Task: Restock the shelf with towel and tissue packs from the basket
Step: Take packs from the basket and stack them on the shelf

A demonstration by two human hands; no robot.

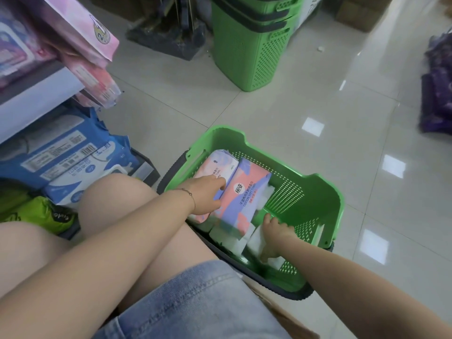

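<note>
Gripping white pack (256,241), right hand (275,232); left hand (204,195) fingers (220,187) between towel packs (247,182), unclear.

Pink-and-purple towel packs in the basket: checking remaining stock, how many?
2: first pack under the left hand, second pack beside it, central in the basket. Others may hide beneath.

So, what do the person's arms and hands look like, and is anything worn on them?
Both arms are bare up to the frame edge: no sleeves or gloves show. The left hand has a thin chain bracelet at its wrist. The right hand wears nothing visible.
</note>
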